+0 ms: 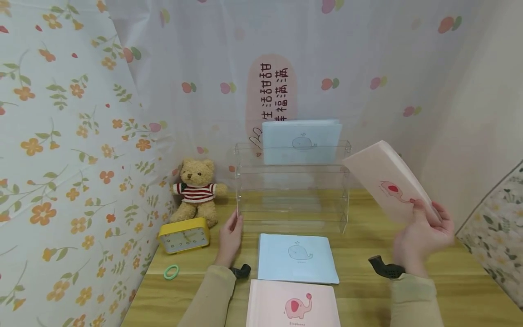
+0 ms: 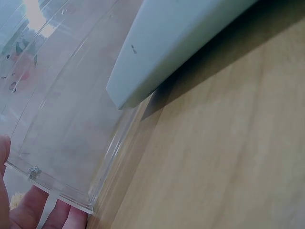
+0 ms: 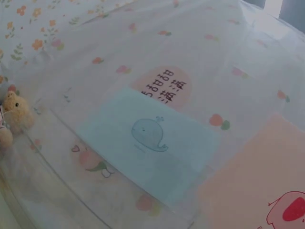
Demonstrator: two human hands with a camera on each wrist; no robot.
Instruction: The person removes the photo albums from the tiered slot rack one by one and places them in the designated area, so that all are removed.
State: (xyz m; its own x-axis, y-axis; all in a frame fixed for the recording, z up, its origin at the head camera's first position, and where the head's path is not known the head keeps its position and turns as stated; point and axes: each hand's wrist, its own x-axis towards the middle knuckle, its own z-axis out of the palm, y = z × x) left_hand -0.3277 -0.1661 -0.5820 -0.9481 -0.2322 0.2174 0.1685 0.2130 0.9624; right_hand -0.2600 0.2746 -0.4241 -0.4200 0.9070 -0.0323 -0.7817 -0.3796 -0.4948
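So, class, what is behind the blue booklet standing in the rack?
A patterned curtain, its pink patch showing above the blue booklet; whatever print lies directly behind is covered.

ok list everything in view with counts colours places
table: 1, yellowish wood, foreground
rack: 1, clear, on table
racked booklet: 1, light blue, rack's top tier
whale booklet: 1, light blue, flat before rack
elephant booklet: 1, pink, flat, foreground
raised booklet: 1, pink, right of rack
teddy bear: 1, tan, left of rack
clock: 1, yellow, before teddy bear
ring: 1, green, before clock
patterned cloths: at least 2, whitish, left and back
wrist devices: 2, black, one per wrist
sleeves: 2, beige, forearms
left hand: 1, touching rack's left side
right hand: 1, holding raised booklet
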